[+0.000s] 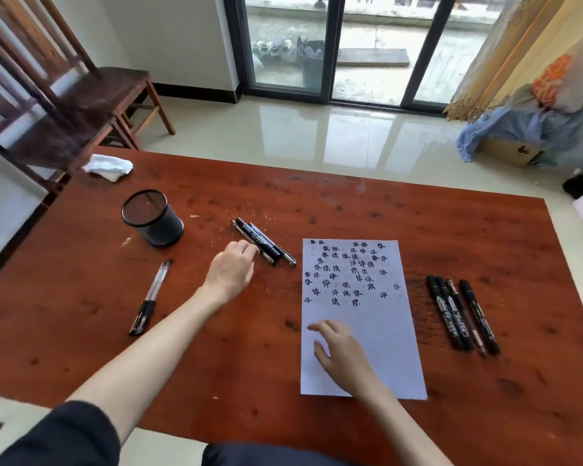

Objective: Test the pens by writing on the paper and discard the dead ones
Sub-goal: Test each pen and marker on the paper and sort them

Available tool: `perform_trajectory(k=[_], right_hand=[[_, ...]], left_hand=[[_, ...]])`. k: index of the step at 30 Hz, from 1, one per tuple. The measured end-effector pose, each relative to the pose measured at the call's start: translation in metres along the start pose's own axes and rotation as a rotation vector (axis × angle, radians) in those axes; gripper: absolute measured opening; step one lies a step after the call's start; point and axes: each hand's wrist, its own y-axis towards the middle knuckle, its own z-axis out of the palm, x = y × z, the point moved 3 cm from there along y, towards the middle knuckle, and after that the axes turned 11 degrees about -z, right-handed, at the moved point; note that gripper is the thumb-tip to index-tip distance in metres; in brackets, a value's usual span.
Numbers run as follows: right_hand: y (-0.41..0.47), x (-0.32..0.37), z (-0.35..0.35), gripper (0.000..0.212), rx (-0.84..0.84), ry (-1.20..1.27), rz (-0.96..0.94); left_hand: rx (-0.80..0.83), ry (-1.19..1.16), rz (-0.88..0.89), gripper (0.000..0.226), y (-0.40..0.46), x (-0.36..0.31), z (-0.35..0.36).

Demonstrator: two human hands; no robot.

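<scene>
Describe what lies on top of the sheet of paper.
Handwritten black characters fill the upper half of the paper, and the right hand rests on its lower left part. Whatever is written beneath that hand is hidden.

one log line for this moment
left hand reaching pens beside paper | right hand resting on paper | nothing gripped

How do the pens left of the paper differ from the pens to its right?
The pens by the left hand lie slanted near the paper's top corner, with the left hand touching them. The pens on the right form a neater row, untouched. Both groups are black and rest on the table.
</scene>
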Motion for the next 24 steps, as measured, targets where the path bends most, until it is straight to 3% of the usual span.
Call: perform_trajectory(k=[6,11,15,18,20,24], right_hand=[[0.011,0.012,0.009,0.029,-0.059,0.009,0.047],[0.015,0.017,0.013,0.027,-0.093,0.034,0.110],[0.018,0.020,0.014,0.026,-0.111,0.056,0.150],[0.019,0.021,0.011,0.026,-0.117,0.085,0.176],[0.018,0.021,0.008,0.026,-0.129,0.091,0.178],[0.014,0.022,0.003,0.025,-0.177,0.157,0.195]], left_hand=[[0.066,0.442,0.376,0.031,0.038,0.017,0.016],[0.078,0.479,0.584,0.037,0.047,0.021,0.029],[0.110,0.526,0.631,0.017,0.053,0.014,0.023],[0.097,0.546,0.655,0.017,0.054,0.013,0.022],[-0.001,0.486,0.674,0.013,0.049,0.008,0.017],[-0.115,0.077,0.568,0.021,0.022,-0.014,-0.003]])
